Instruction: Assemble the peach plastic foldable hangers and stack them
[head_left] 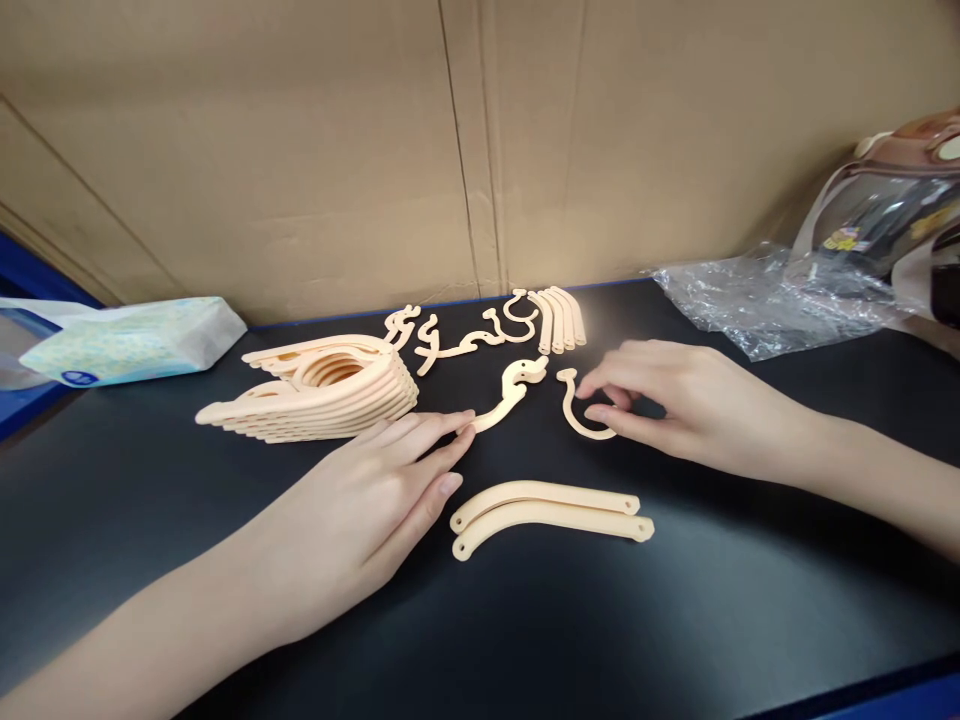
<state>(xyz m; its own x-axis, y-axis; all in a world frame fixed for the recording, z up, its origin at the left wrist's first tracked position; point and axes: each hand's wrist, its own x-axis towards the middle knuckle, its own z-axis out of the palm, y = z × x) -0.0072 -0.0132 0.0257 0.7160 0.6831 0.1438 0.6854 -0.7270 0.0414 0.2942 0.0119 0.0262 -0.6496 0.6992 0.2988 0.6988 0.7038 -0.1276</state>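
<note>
My left hand [375, 490] lies low over the black table, fingers stretched out and thumb apart. Its fingertips touch the near end of a curved beige plastic piece [499, 412], which meets a small S-shaped piece [523, 374]. A beige plastic hook [574, 415] lies on the table at my right hand [667, 400]. That hand's fingers are bent and the thumb stands apart from them; the thumb covers one end of the hook. Closer to me, two long curved arms [551, 510] with holes at their ends lie side by side.
A stack of beige plastic hanger-like frames [330, 390] stands left. Behind are loose hooks and small pieces [472, 340] and several curved arms [556, 320]. A tissue pack [142, 340] sits far left; a clear plastic bag [780, 295] and transparent container [885, 220] are right. Cardboard [337, 150] walls the back.
</note>
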